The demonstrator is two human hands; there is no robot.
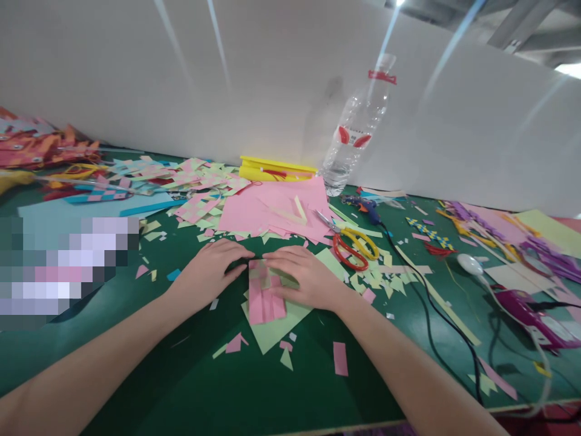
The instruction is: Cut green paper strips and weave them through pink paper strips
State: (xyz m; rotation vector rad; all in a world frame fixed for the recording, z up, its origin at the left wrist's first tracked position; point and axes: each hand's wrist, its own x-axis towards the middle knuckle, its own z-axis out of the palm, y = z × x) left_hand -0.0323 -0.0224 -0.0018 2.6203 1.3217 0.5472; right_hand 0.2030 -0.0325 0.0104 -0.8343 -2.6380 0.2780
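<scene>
A small sheet of pink paper [265,307], cut into strips with pale green strips woven through its upper part, lies in front of me. Under it, turned at an angle, is a pale green sheet [276,332]. My left hand [218,266] has its thumb and forefinger closed at the upper left corner of the weave; the exact contact is hard to see. My right hand [305,274] lies over the upper right part, fingers stretched out and thumb apart, touching the paper and hiding some of the weave.
Scissors [349,247] and a glue gun [363,206] lie behind to the right, with a black cable [422,281] running forward. A plastic bottle [358,130] leans against the partition. Paper scraps [206,175] surround a pink sheet [267,203]. A purple device [529,315] sits right.
</scene>
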